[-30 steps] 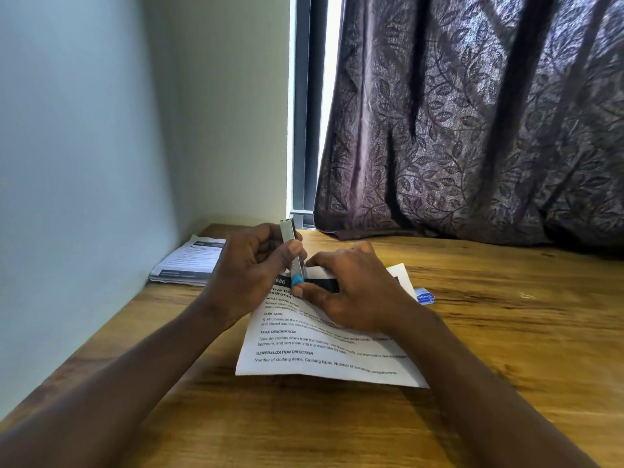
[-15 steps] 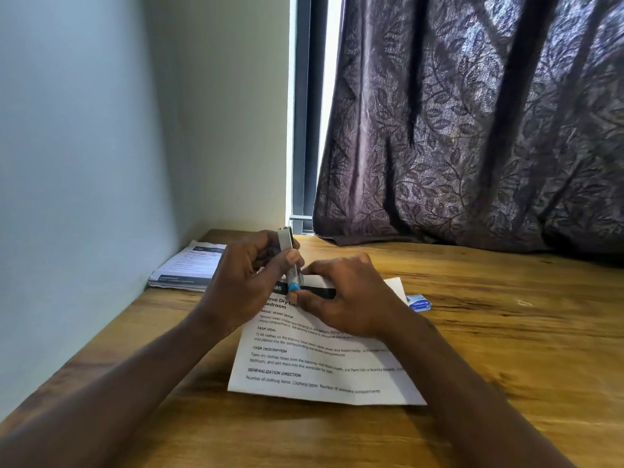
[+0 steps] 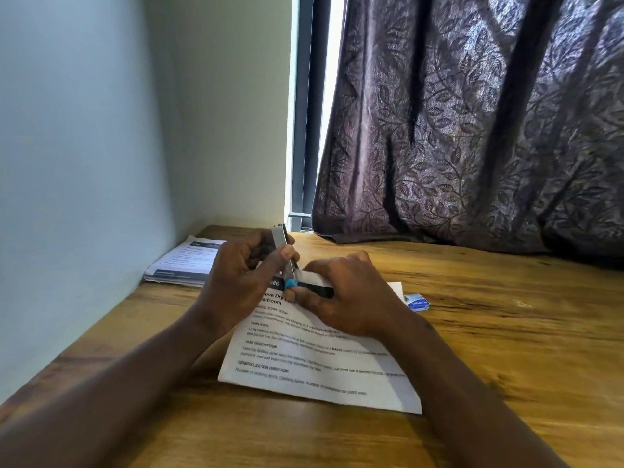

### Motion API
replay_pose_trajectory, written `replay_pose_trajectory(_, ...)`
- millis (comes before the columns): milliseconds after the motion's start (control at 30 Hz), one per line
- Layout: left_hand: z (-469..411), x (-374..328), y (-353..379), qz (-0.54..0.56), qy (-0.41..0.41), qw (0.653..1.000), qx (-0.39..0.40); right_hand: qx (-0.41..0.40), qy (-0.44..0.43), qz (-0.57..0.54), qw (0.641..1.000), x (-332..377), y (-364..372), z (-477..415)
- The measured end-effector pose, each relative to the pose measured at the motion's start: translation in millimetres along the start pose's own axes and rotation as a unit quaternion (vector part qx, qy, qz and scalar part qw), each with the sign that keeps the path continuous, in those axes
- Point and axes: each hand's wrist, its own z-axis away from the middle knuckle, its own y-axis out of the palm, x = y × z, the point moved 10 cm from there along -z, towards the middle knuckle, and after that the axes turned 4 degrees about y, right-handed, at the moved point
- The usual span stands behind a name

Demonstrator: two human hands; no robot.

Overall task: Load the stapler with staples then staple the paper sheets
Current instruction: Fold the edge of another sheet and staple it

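My left hand (image 3: 241, 285) grips a small silver stapler (image 3: 283, 251) with a blue end, tilted up above the printed paper sheets (image 3: 324, 363) that lie on the wooden table (image 3: 489, 332). My right hand (image 3: 347, 292) hovers just right of the stapler, its thumb and fingertips pinching at the stapler's blue lower end; what the fingers hold there is hidden. A small blue and white staple box (image 3: 418, 304) lies on the table just past the sheets' right edge.
A stack of printed papers (image 3: 184, 263) sits at the table's far left against the wall. A dark patterned curtain (image 3: 472, 130) hangs behind the table, its hem resting on the back edge. Bare wood spreads to the right.
The stapler and both hands stay close together over the sheets, shifting only slightly; the view has tipped a little, so the papers sit lower in frame.
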Motion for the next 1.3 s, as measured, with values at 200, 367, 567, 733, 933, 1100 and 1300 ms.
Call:
replay_pose_trajectory(200,-2.4,23.2,-15.6,0.161,-0.099,0.978,-0.089,0.017,0.018,-0.03,0.999,-17.9,-7.2,1.3)
replay_pose_trajectory(367,-5.6,25.5,-36.4,0.105,-0.105,0.983,-0.105,0.014,0.044,-0.027,0.999,-30.7,-17.0,1.6)
replay_pose_trajectory(567,4.5,21.7,6.9,-0.221,-0.043,0.965,0.135,-0.054,0.075,0.018,0.996,-46.9,-40.3,5.7)
replay_pose_trajectory(733,14.6,18.0,35.2,-0.317,-0.015,0.918,0.237,-0.094,0.092,0.025,0.991,-54.0,-53.4,8.7)
replay_pose_trajectory(933,10.9,19.7,26.3,-0.149,-0.079,0.969,0.178,-0.15,0.09,0.014,0.985,-55.0,-65.5,11.4)
replay_pose_trajectory(1100,11.1,22.4,23.8,0.065,-0.138,0.973,0.176,-0.19,0.088,0.035,0.977,-49.0,-65.0,10.6)
replay_pose_trajectory(1300,-2.7,21.1,-15.0,0.112,-0.074,0.991,-0.016,-0.323,0.139,0.188,0.917,-42.0,-81.1,25.6)
